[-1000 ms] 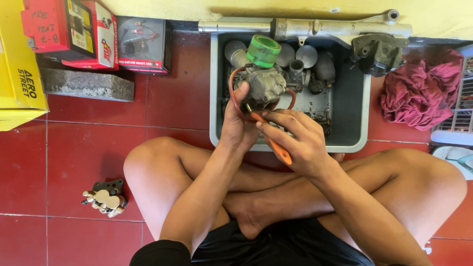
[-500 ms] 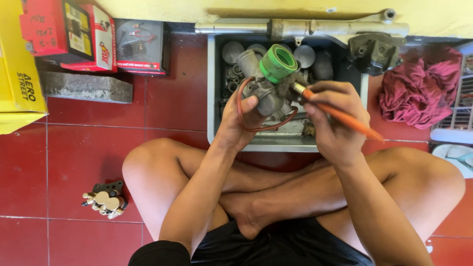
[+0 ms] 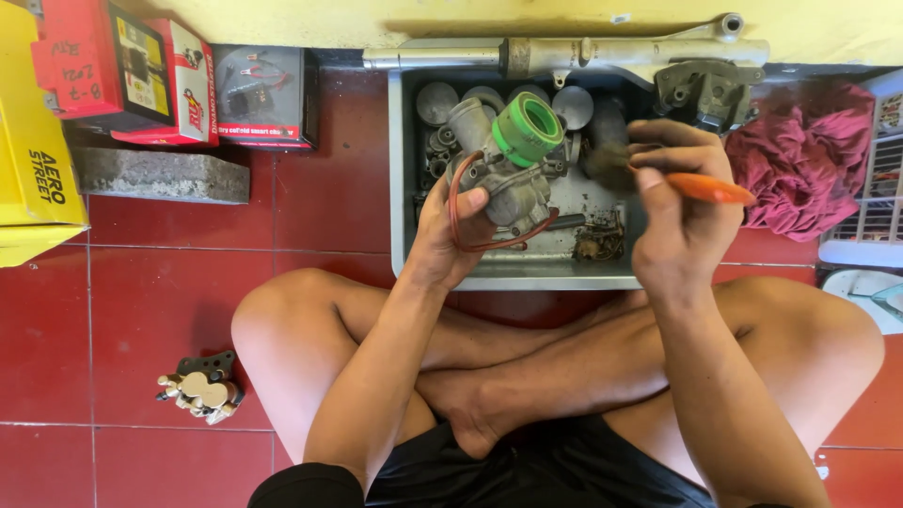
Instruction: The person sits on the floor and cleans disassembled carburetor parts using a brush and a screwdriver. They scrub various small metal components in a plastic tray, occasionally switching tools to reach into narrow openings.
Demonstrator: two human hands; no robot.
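While we sit cross-legged on the red tiled floor (image 3: 160,310), our left hand (image 3: 451,235) closes around a carburetor (image 3: 508,179), held above the grey plastic tray (image 3: 400,188) at twelve o'clock from our knees. The carburetor is one grimy cast-metal body, dull grey and lumpy, with a bright green round cap (image 3: 527,127) at its upper end and a thin reddish-brown hose (image 3: 470,240) looping from its side down under it. Our right hand (image 3: 682,216) pinches a brush with an orange handle (image 3: 710,188); the dark bristle end sits at three o'clock of the carburetor, just beside it, and the handle points away toward three o'clock.

Inside the tray lie several round metal cups and small dirty parts, too jumbled to count. One long metal fork tube (image 3: 564,55) rests across the tray's far edge. A crumpled maroon rag (image 3: 809,160) lies at three o'clock of the tray. At nine o'clock stand two red boxes (image 3: 122,71), one black box (image 3: 263,94) and a grey concrete block (image 3: 155,174). One brass-coloured brake caliper (image 3: 199,390) sits at eight o'clock.
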